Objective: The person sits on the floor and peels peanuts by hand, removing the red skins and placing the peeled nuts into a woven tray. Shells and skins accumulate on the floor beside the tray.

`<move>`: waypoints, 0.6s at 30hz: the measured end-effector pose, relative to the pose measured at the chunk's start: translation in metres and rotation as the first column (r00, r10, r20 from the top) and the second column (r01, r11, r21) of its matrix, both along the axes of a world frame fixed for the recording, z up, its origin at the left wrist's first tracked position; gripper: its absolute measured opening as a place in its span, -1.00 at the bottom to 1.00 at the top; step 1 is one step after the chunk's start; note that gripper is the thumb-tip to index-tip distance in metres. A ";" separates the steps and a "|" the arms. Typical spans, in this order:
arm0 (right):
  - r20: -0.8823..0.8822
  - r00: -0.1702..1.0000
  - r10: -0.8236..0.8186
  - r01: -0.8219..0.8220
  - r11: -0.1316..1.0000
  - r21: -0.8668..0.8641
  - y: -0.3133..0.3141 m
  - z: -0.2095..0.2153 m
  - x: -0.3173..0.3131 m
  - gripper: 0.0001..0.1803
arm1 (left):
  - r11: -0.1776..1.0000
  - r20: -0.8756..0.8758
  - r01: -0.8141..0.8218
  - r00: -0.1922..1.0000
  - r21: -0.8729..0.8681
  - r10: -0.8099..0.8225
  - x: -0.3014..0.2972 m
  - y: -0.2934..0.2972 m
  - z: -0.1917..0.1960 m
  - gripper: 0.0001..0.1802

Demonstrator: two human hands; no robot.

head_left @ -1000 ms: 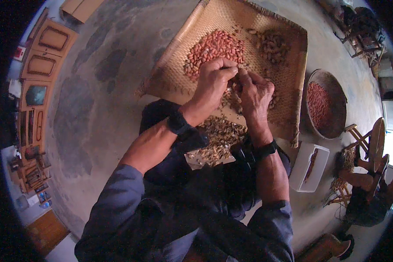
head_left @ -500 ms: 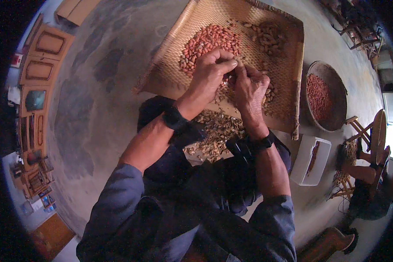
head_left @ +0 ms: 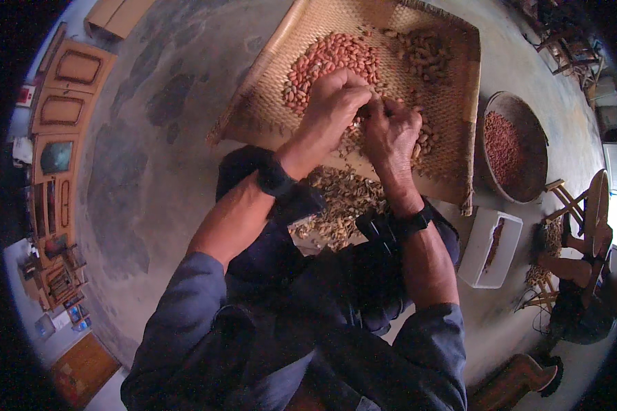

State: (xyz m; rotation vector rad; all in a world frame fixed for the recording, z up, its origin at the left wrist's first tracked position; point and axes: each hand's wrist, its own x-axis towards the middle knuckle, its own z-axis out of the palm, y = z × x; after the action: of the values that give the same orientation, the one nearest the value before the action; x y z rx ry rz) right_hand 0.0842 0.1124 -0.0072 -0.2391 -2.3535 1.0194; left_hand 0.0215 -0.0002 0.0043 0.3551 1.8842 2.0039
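Observation:
My left hand (head_left: 336, 103) and my right hand (head_left: 393, 140) meet over a woven tray (head_left: 262, 82), thumbs and fingers pinched together. A small tan bit shows between the fingertips, too small to name. Beyond my left hand lies a heap of reddish shelled peanuts (head_left: 336, 55). Darker unshelled peanuts (head_left: 425, 55) are piled at the tray's far right, and a few more lie beside my right hand. Broken peanut shells (head_left: 346, 202) form a heap below the tray's near edge, between my knees.
To the tray's right stands a round basket (head_left: 537, 161) holding reddish peanuts (head_left: 504, 147). Nearer is a white box (head_left: 469, 264) with brown stuff inside. Another person (head_left: 583, 301) sits at the far right by a wooden stool (head_left: 567, 202). Wooden cabinets (head_left: 68, 109) line the left.
Both hands stay pinched together over the tray; the left fingers have curled in slightly. The whole view has shifted a little.

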 end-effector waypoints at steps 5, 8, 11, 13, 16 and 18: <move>0.027 0.998 -0.060 0.065 0.975 -0.211 -0.003 -0.013 -0.002 -0.71 | 0.997 -0.012 -0.013 1.000 0.070 0.014 -0.004 0.005 -0.012 -0.83; -0.016 0.999 -0.039 0.037 0.995 -0.095 0.000 -0.011 -0.004 -0.67 | 0.995 0.029 -0.039 0.999 0.096 0.036 -0.005 0.006 -0.021 -0.80; 0.100 0.995 -0.020 0.043 0.969 -0.241 0.005 -0.008 -0.009 -0.67 | 0.979 0.085 -0.090 0.993 0.182 0.076 -0.006 0.005 -0.022 -0.76; 0.161 0.985 0.058 0.034 0.856 -0.516 0.007 -0.003 -0.009 -0.68 | 0.936 0.175 -0.121 0.982 0.329 0.066 -0.004 0.008 -0.021 -0.74; 0.148 0.971 0.188 0.035 0.502 -0.864 0.011 0.006 -0.007 -0.72 | 0.957 0.219 -0.085 0.975 0.276 0.023 -0.007 0.002 -0.014 -0.73; 0.172 0.966 0.193 0.091 0.366 -0.926 0.015 0.005 -0.007 -0.75 | 0.964 0.242 -0.046 0.970 0.262 -0.019 -0.008 -0.004 -0.007 -0.74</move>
State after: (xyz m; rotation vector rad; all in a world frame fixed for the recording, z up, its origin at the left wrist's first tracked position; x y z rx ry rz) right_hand 0.0769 0.1275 -0.0026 -0.7607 -1.6418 2.4320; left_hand 0.0135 -0.0041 -0.0025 0.1559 1.4782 2.2029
